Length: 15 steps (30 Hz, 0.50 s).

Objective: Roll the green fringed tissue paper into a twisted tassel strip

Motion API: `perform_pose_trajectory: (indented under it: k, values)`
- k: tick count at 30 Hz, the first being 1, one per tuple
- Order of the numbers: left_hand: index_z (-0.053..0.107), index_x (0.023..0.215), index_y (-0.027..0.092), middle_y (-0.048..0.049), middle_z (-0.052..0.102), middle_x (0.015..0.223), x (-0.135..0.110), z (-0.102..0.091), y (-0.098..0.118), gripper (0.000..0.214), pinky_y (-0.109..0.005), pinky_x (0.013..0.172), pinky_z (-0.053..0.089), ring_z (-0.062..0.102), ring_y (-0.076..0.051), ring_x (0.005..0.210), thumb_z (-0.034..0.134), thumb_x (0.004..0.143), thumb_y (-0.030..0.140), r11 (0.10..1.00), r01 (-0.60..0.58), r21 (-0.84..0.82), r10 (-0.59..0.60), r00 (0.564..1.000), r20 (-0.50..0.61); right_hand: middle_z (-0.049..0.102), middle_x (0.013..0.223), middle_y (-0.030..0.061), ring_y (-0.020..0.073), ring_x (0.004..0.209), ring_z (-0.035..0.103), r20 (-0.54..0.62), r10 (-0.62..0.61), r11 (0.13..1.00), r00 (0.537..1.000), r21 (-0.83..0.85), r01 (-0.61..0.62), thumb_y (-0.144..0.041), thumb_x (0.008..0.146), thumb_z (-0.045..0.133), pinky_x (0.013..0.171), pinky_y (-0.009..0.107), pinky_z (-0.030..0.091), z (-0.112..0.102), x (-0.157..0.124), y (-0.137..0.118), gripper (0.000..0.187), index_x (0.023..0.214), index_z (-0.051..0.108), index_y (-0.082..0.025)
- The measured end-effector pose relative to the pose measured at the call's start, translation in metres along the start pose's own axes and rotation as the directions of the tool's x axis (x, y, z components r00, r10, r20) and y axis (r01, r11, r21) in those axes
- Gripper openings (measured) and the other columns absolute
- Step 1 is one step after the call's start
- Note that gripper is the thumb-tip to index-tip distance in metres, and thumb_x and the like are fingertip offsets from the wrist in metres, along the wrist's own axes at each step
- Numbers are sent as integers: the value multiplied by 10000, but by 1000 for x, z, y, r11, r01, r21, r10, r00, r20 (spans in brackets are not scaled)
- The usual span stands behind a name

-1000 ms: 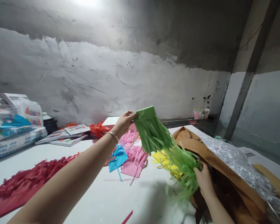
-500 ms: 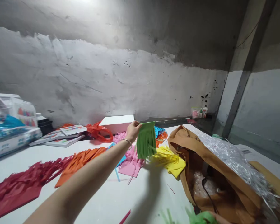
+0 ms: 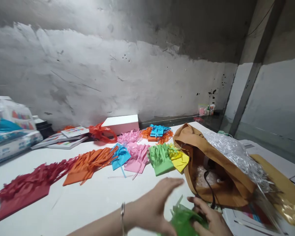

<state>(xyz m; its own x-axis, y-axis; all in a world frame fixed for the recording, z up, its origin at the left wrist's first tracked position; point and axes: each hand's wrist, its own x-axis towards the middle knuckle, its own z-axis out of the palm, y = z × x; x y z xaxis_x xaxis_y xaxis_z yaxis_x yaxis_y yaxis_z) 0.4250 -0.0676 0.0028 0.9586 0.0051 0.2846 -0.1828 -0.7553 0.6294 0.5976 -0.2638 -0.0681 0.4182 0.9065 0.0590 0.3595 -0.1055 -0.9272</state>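
Low at the near side of the bench [image 3: 98, 200], seen in the head view, your two hands meet around a green fringed bundle [image 3: 186, 220], which runs close to the bottom edge and is partly hidden by your fingers. Just beyond it gapes the mouth of a tan bag [image 3: 199, 141], a dark strap [image 3: 208, 186] hanging out near your right hand [image 3: 207, 218]. The likeliest trouble is a snag: loose green strips could catch on that strap if the bundle swings toward the bag. Pulling by a few strips rather than the solid band might also tear or crease them. Farther up, the light-green fringe [image 3: 162, 163] lies against the yellow fringe [image 3: 180, 160], so their strips could tangle if either is dragged; the pink fringe [image 3: 139, 159] sits just left of the green one, close enough to be disturbed by a wide sweep.

As for the grip, your right hand is curled over the bundle, fingers bent onto it and grasping it, though blur hides exactly where they press. Your left hand [image 3: 149, 207] is spread wide, thumb well apart from the fingers, holding nothing; its thumb reaches the bundle's near side, and you cannot tell from this angle whether it touches.
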Motion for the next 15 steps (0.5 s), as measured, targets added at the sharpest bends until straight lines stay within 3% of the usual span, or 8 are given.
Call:
perform_pose_trajectory:
  k: [2,4,6,8,10,12,15]
  values:
    - [321,1548,277,-162,575,1447,-7,14,33,978,-566,1195,264,564,-363,1280,842,742,462,995,5,104,-14,997,81,733,865,10,186,808,704,37,-128,976,991,-171,132,-238,779,576,767,249,532,3,-2,-20,354,1110,700,-243]
    - [428,1463,273,-134,697,1255,-13,23,54,708,-570,1120,336,651,-328,1110,746,830,253,969,122,216,-127,992,9,740,952,9,179,842,711,36,-282,920,959,-272,282,-187,767,576,745,227,543,7,-7,-39,321,1060,684,-260]
    - [572,1255,230,-107,749,1060,-21,28,66,432,-503,994,431,676,-290,952,651,843,125,933,222,284,-200,974,-104,734,941,-10,153,793,706,9,-465,816,885,-385,432,-123,744,557,681,193,536,14,-13,-53,341,1029,671,-271]
    - [615,1034,201,-93,740,926,-34,28,77,233,-463,926,447,661,-263,859,594,836,79,907,246,340,-202,966,-161,702,780,-35,137,672,667,-38,-626,684,779,-505,526,-40,730,475,598,195,493,21,-20,-60,344,886,676,-273]
    - [599,921,193,-81,712,845,-54,27,91,140,-470,941,425,636,-245,807,577,839,82,885,262,386,-198,960,-197,675,705,-16,158,645,630,-115,-723,602,681,-587,541,23,736,403,633,255,462,23,-29,-62,409,836,685,-255]
    - [605,881,203,-68,694,817,-79,23,108,50,-462,938,420,615,-248,804,646,858,185,885,281,372,-229,957,-177,711,804,39,200,750,638,-174,-788,542,590,-652,531,39,798,396,766,339,450,18,-40,-62,443,982,711,-212]
    - [680,1002,245,-76,699,974,-115,18,126,321,-387,887,458,622,-267,913,726,849,523,947,296,124,-285,953,-101,738,968,104,233,915,665,-45,-908,302,416,-759,577,-6,888,434,932,427,405,3,-61,-64,428,1231,655,-134]
